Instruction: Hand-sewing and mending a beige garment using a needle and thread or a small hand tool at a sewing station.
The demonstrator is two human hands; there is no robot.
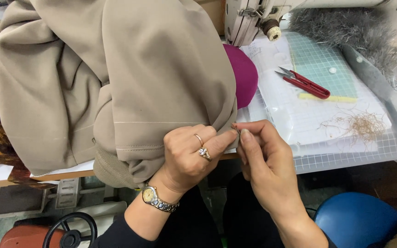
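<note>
PROGRESS: judged mid-way; beige garment [116, 78] heaped on table edge [47, 176], chalk line drawn across, loose thread tuft [361, 125] lying beside red snips [306, 83] | LEFT: left hand [189, 154] pinched shut on garment's folded edge | RIGHT: right hand [265, 160] fingertips closed at same edge, touching left; small tool between them, unclear

The heavy beige woven garment [129, 69] looks matt and smooth. At the worktop's back edge lie red-handled metal thread snips [305, 83] on a matt green gridded cutting mat [327, 64], beside glossy clear plastic sheeting [299, 119] and shaggy grey fur cloth [345, 27].
</note>
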